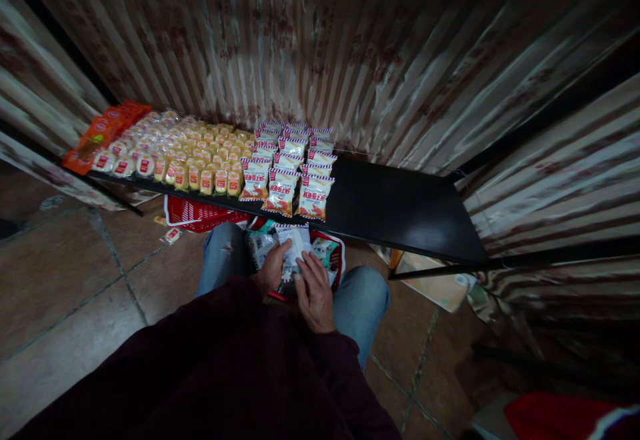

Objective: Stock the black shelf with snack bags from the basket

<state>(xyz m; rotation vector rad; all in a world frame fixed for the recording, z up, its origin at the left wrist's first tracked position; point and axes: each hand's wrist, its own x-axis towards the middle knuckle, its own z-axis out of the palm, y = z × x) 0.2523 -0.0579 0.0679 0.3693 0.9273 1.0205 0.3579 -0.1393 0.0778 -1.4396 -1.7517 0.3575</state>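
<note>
A white snack packet with a striped edge (pixel 294 243) is between my two hands, its plain back side up. My left hand (pixel 273 267) grips its left edge with the thumb on top. My right hand (pixel 315 290) lies over its lower right part, fingers extended and close together on the wrapper. Beneath them a red basket (pixel 341 260) between the knees holds more packets, some green and white (pixel 324 251). Just beyond, several upright white-and-orange packets (pixel 313 197) stand in rows on a black shelf (pixel 400 210).
Left of the packets, the shelf bears rows of small yellow wrapped cakes (pixel 207 180), round white ones (pixel 145 165) and orange packs (pixel 95 137). Another red basket (pixel 187 215) sits under the shelf. Dark metal poles (pixel 560 253) and striped curtains (pixel 300 40) surround it.
</note>
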